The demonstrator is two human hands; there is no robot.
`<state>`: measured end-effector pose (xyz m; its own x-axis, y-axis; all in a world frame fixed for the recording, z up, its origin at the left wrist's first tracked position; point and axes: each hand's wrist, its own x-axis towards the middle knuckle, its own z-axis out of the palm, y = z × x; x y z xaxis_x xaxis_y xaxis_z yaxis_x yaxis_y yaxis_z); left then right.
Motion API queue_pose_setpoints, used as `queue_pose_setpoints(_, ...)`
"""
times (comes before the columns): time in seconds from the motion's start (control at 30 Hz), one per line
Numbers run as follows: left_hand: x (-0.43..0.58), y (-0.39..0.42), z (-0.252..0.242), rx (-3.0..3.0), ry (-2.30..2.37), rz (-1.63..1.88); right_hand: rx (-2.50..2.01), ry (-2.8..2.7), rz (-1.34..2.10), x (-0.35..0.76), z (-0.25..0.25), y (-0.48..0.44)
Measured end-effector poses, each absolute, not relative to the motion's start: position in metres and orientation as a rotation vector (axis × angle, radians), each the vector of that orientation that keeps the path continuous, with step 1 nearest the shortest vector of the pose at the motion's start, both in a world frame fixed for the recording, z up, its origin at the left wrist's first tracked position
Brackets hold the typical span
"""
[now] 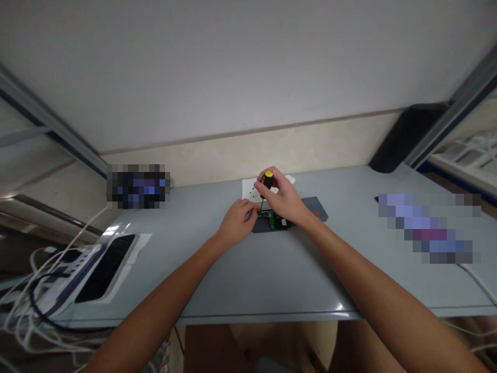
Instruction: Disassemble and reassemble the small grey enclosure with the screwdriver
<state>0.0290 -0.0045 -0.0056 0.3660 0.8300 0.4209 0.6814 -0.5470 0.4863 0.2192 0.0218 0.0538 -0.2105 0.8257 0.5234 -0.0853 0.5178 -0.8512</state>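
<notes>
My right hand (285,199) is closed around a screwdriver (267,178) with a black handle and a yellow end. The screwdriver stands nearly upright, its thin shaft pointing down at a green circuit board (265,213). At the board's left end, the fingers of my left hand (236,223) are pinched together on its edge. The board belongs to an opened flat device with a black section (282,223), partly hidden under my right hand. Beneath lies a dark grey mat (312,205) with a reddish-brown mark. Behind my hands is a white sheet (249,190) with several small dark bits on it.
On the left of the grey table (217,280) lie a black-screened phone or tablet (106,267) and a power strip (79,274) with tangled cables. Blurred-out items sit at the back left and right. A black cylinder (406,137) leans in the back right corner. A wall stands behind.
</notes>
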Motion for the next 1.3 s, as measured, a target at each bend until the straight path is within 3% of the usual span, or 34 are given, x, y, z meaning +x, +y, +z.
queue_pose_setpoints(0.17, 0.028, -0.004, -0.005, 2.395, 1.360, 0.917, -0.612, -1.352, 0.914, 0.223, 0.071, 0.016)
queue_pose_setpoints(0.33, 0.017, -0.005, 0.006, 2.490, 1.150, 0.772, -0.604, -1.464, 0.627, 0.260, 0.107, 0.003)
queue_pose_setpoints(0.53, 0.000, -0.007, 0.027, 2.426, 1.066, 0.542, -0.992, -2.326, 0.416, 0.332, 0.090, -0.004)
queue_pose_setpoints(0.7, -0.001, -0.007, 0.023, 2.439, 1.027, 0.576, -1.299, -2.771, 0.176, 0.377, 0.061, 0.005)
queue_pose_setpoints(0.9, -0.001, -0.004, 0.012, 2.362, 1.096, 0.658, -1.407, -2.748, 0.539, 0.378, 0.083, 0.022)
queue_pose_setpoints(1.03, 0.004, -0.005, 0.011, 2.373, 1.111, 0.681, -1.254, -2.743, 0.709, 0.357, 0.091, 0.026)
queue_pose_setpoints(1.3, 0.013, -0.006, 0.002, 2.377, 1.180, 0.731, -1.227, -2.891, 0.295, 0.320, 0.078, 0.001)
